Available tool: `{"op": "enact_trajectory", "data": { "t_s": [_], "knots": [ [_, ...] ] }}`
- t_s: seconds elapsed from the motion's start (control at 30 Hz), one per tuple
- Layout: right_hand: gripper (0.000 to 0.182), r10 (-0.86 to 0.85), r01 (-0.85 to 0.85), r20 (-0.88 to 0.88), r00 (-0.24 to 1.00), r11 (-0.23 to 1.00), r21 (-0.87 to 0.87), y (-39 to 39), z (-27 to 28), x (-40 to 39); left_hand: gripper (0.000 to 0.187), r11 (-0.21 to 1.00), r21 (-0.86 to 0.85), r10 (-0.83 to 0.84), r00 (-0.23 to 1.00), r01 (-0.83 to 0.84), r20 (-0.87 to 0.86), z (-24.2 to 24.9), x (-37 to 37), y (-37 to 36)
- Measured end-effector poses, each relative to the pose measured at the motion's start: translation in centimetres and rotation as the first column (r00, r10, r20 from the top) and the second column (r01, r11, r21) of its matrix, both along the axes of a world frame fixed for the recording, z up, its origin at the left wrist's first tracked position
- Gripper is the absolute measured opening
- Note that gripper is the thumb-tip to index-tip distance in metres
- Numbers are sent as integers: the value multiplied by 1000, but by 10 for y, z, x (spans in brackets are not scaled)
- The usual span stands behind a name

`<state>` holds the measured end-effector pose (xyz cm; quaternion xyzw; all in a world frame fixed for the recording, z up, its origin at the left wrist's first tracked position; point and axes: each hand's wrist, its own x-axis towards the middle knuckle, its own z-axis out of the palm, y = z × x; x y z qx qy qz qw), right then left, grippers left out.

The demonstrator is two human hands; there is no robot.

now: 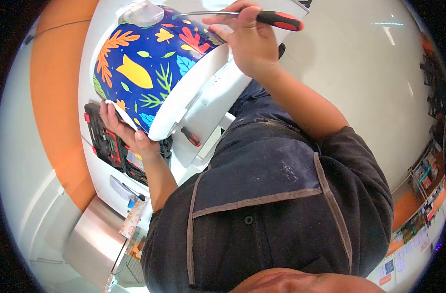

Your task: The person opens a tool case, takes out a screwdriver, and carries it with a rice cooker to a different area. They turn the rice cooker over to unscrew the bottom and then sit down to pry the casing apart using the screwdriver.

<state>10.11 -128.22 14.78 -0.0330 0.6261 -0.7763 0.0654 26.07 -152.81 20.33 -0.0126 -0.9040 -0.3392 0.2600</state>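
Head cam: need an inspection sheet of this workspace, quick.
Surface: white bench, orange border on its far side.
Job's things: blue leaf-patterned cooker tilted on its side; red-handled screwdriver.
Clutter: open tool case; second screwdriver under the cooker.
Hands: left hand steadies the cooker's rim; right hand grips the screwdriver.
Cables: thin dark wire on the orange strip.
Surroundings: pale floor, shelves at right.

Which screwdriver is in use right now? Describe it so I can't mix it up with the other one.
Start at the big blue pot with bright leaf patterns lying tilted on the white table. The screwdriver is above its upper edge, gripped in the right hand, shaft pointing at the pot's grey plastic part. The second red-and-black screwdriver lies untouched below the pot's white rim.
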Motion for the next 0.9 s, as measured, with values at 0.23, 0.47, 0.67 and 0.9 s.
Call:
{"op": "enact_trajectory", "data": {
  "t_s": [0.23, 0.47, 0.67, 0.9],
  "knots": [
    [59, 82, -95, -49, 995, 836, -540, 15, -5, 7, 69, 945, 325, 20, 1000, -21, 6, 9, -10, 10],
    [51, 103, -139, -95, 990, 829, -542, 26, -15, 11, 95, 895, -421, -53, 972, 147, 227, 59, -41, 59],
    [44, 178, -251, -245, 953, 916, -314, 75, -5, 13, 91, 932, -339, -55, 975, 127, 215, 59, -42, 64],
    [38, 211, -279, -238, 948, 913, -299, 86, -15, 4, 92, 944, -308, -39, 970, 115, 242, 54, -38, 60]
  ]
}}
